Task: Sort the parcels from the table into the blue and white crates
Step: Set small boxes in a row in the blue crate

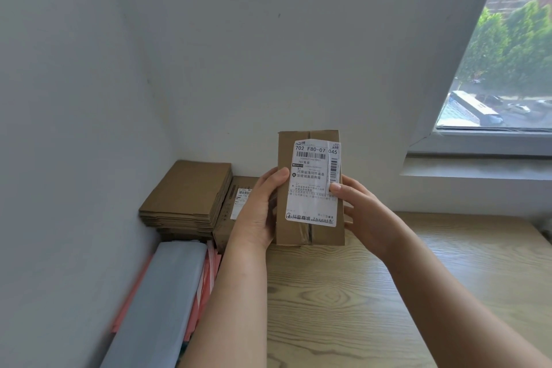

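Note:
A small brown cardboard parcel (310, 233) with a white shipping label facing me is held upright above the wooden table (373, 302). My left hand (257, 212) grips its left edge, thumb on the front. My right hand (361, 209) grips its right edge, thumb resting on the label. A second labelled brown parcel (231, 209) lies on the table behind my left hand, partly hidden. No crates are in view.
A stack of flat brown cardboard pieces (188, 194) sits in the corner against the walls. Grey and pink flat packages (167, 293) lie along the left wall. A window (507, 54) and its sill are at the right.

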Motion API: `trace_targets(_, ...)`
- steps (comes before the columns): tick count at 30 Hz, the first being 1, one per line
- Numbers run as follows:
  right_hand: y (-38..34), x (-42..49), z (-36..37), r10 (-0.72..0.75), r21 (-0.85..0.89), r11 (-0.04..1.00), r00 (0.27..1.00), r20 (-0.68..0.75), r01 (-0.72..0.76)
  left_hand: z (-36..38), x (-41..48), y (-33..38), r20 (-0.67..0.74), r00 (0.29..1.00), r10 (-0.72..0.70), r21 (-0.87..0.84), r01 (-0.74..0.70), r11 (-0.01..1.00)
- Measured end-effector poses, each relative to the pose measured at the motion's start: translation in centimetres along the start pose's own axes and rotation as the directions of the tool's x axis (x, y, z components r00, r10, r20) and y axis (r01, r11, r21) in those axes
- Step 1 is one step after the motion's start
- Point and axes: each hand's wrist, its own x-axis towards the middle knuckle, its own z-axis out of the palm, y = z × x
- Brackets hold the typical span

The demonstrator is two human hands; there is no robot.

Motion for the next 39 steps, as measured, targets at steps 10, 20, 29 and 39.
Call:
trace_targets(10,2.1,-3.2,-3.0,0.036,0.025,0.999,0.985,-0.171,-0.032,3.7,1.2,-3.6,0.105,0.988,-0.116,0.128,0.102,0.986)
trace_targets(20,4.9,-14.0,-13.2,0.124,0.149,0.988,0.821,-0.557,-0.049,15.7,2.5,-15.2,0.349,0.854,-0.385,0.259,0.307,0.916)
trace_targets(29,3.9,-28.6,-28.1,0.166,0.193,0.981,0.646,-0.745,-0.029,34.7,-1.8,-26.5,0.462,0.740,-0.488,0.360,0.347,0.866)
trace_targets(39,4.2,-45.9,-44.6,0.243,0.273,0.962,0.421,-0.874,0.011,55.2,-9.4,-40.6,0.463,0.597,-0.655,0.483,0.451,0.751)
